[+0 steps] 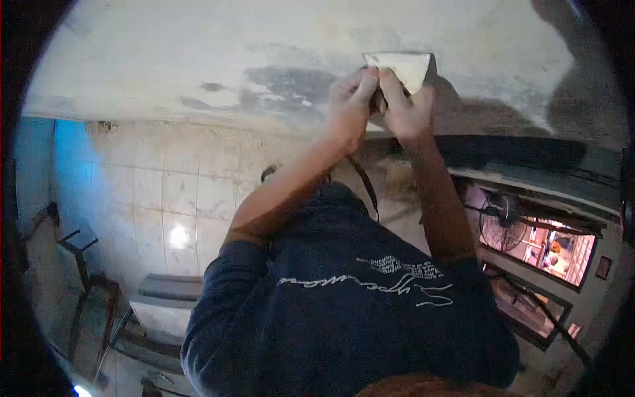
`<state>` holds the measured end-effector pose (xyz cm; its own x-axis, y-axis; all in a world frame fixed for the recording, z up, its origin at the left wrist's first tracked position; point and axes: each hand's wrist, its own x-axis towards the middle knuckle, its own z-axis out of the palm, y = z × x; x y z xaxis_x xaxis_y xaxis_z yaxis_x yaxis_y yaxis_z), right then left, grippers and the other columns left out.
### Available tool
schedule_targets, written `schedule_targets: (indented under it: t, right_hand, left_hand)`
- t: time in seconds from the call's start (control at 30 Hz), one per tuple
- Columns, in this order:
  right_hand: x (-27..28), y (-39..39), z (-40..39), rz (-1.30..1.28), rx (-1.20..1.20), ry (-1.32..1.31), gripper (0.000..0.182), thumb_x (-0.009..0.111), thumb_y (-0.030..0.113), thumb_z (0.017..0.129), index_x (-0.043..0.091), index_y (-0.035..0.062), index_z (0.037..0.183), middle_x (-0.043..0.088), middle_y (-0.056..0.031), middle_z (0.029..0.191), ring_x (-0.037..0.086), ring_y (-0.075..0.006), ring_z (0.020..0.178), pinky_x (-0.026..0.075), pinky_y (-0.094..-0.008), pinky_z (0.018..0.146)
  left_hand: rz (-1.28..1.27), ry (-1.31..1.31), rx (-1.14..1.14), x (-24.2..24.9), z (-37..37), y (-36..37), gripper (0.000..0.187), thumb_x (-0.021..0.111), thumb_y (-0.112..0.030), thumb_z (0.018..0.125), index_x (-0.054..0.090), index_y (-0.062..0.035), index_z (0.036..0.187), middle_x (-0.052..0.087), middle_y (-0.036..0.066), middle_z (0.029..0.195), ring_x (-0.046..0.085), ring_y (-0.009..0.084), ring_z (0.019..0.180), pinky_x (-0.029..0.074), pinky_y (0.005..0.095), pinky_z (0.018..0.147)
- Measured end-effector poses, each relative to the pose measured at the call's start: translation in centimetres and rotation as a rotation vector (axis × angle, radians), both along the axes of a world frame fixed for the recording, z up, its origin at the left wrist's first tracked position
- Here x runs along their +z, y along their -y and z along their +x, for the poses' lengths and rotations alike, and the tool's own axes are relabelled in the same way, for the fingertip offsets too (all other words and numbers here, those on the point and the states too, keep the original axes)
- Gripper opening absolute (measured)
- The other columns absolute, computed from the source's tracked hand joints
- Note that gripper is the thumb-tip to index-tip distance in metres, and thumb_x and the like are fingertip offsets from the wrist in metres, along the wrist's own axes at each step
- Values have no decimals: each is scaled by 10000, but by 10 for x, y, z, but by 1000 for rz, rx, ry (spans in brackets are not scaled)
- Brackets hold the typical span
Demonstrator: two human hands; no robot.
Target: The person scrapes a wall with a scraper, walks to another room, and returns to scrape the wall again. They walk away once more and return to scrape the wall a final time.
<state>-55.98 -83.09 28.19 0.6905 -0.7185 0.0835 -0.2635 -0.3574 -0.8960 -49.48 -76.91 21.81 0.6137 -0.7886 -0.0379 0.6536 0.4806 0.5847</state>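
A putty knife (405, 68) with a wide, pale-coated blade lies against the whitish, patchy wall (198, 46). My left hand (349, 106) is closed at its lower left, thumb near the base of the blade. From the right, my right hand (408, 109) also grips it, with a thumb pressed at the blade's lower part. The two hands almost meet, and they hide most of the handle. Dark grey patches (284, 86) mark the surface left of the blade, and a shadow falls on the right.
Pale tiles (178, 192) spread below the wall on the left. Benchlike furniture (165, 304) stands at the lower left. A fan (503, 215) and a framed opening (549, 251) into a lit room are at the right. A dark strap (364, 182) hangs under my hands.
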Motion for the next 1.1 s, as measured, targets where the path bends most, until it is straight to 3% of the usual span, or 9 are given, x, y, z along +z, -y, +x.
schedule_targets:
  t: [0.03,0.13,0.27,0.3,0.4,0.57,0.7,0.8,1.1]
  right_hand:
    - [-4,3,1,11,59,173,183,552,149,917,615,-17,874,565,-10,639,488,-46,502,345,-221,413]
    - [18,-7,12,140,-35,-98,154,568,134,906,622,-9,883,563,-3,641,482,-48,500,347,-213,415]
    - [-1,-4,4,41,-11,134,197,571,154,900,639,-13,823,565,-13,567,489,-61,466,367,-243,420]
    - [4,-4,7,-56,-2,102,216,571,155,898,630,-20,784,558,-14,537,488,-63,460,370,-241,425]
    - [12,-3,14,-47,49,-73,214,574,156,894,641,-24,799,557,-14,526,493,-60,470,375,-235,433]
    - [8,-7,18,-36,-33,120,242,592,187,885,635,-26,777,552,-17,522,494,-71,454,365,-254,416]
    - [8,-6,20,-61,109,95,218,588,169,890,639,-17,789,545,0,530,485,-64,446,360,-242,411]
    - [12,-13,16,50,-17,80,243,585,181,893,628,-31,784,538,-4,523,483,-70,446,358,-254,411]
    - [21,-20,36,-69,76,115,229,572,165,890,637,-29,786,560,-11,555,504,-69,471,370,-252,419]
  left_hand:
    - [4,-10,-29,2,0,2,275,513,-220,952,636,-12,820,565,-4,647,500,75,549,406,215,507]
    - [-100,-44,-91,14,18,-10,280,488,-236,957,625,7,928,610,63,752,541,125,579,446,258,531]
    - [115,58,-69,0,5,-1,263,487,-222,958,626,1,941,618,66,786,547,131,619,450,263,563]
    - [-64,1,-67,0,7,0,261,486,-225,959,624,-5,922,611,57,785,546,129,623,449,260,568]
    - [-122,-18,-59,3,19,-7,258,489,-227,958,622,-12,905,606,52,776,545,129,613,447,261,557]
    - [-76,27,-32,7,15,-2,235,495,-199,958,625,-17,886,597,36,720,530,99,564,440,225,534]
    - [-126,1,42,8,21,-7,238,514,-218,951,633,-34,856,590,20,687,521,88,552,431,216,536]
    - [-65,44,-38,9,19,-9,247,516,-229,949,632,-32,856,588,25,678,517,88,547,430,212,538]
    - [-76,-16,94,22,30,-16,286,513,-249,951,615,-25,807,574,22,668,510,87,532,389,220,488]
